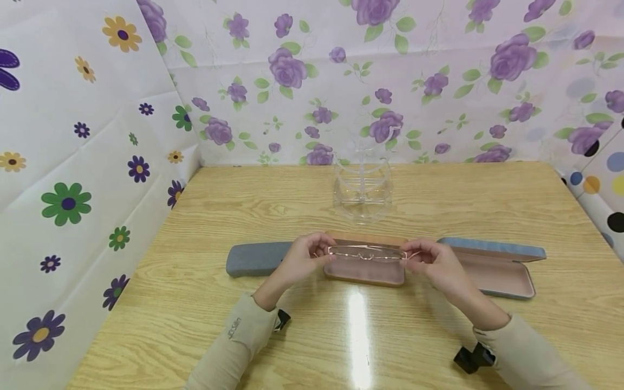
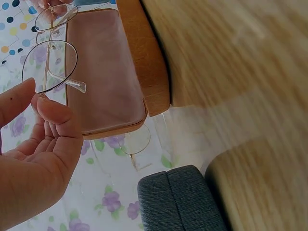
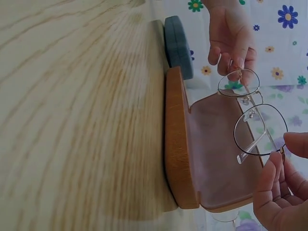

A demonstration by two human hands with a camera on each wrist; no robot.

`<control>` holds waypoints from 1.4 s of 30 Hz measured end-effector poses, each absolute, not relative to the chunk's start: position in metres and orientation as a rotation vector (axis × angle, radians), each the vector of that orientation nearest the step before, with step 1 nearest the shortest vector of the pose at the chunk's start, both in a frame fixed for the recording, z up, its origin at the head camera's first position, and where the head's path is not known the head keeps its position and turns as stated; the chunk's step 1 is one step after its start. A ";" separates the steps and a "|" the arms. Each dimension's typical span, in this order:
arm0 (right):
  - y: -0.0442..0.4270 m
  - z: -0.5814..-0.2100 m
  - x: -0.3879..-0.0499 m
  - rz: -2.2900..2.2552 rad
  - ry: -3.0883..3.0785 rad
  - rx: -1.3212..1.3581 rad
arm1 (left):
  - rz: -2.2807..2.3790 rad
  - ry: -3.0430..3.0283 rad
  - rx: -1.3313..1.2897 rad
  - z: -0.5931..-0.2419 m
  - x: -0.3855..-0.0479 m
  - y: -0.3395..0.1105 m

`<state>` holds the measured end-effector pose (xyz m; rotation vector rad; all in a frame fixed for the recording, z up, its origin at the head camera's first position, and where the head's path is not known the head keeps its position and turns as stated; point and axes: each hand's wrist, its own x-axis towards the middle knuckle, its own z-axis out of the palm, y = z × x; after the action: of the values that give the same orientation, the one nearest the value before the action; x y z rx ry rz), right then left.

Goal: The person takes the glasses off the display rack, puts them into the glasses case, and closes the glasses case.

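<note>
Thin metal-framed glasses (image 1: 366, 257) are held level above an open orange-brown case (image 1: 364, 282) with a pinkish lining. My left hand (image 1: 303, 260) pinches one end of the frame between thumb and fingers, and my right hand (image 1: 435, 265) pinches the other end. In the left wrist view the round lenses of the glasses (image 2: 50, 66) and a clear temple tip show beside my left hand (image 2: 43, 139). The right wrist view has the glasses (image 3: 261, 130) in front of the lining, apart from it, with my right hand (image 3: 284, 187) at the near lens.
A closed grey-blue case (image 1: 257, 259) lies at the left, partly behind my left hand. An open blue case (image 1: 502, 275) lies at the right. Behind the brown case stands a clear display rack (image 1: 362, 192) with glasses on it. Patterned cloth hangs beyond the wooden table (image 1: 244, 200).
</note>
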<state>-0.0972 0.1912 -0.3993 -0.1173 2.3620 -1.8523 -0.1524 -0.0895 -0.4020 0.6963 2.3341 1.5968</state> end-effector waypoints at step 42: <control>0.189 -0.434 -0.113 -1.615 2.400 -0.182 | 1.121 2.417 0.750 -0.410 -0.172 -0.091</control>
<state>-0.1127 0.1886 -0.4337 -0.1817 2.3998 -1.6153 -0.1720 -0.0905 -0.4099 0.7503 2.4171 1.1205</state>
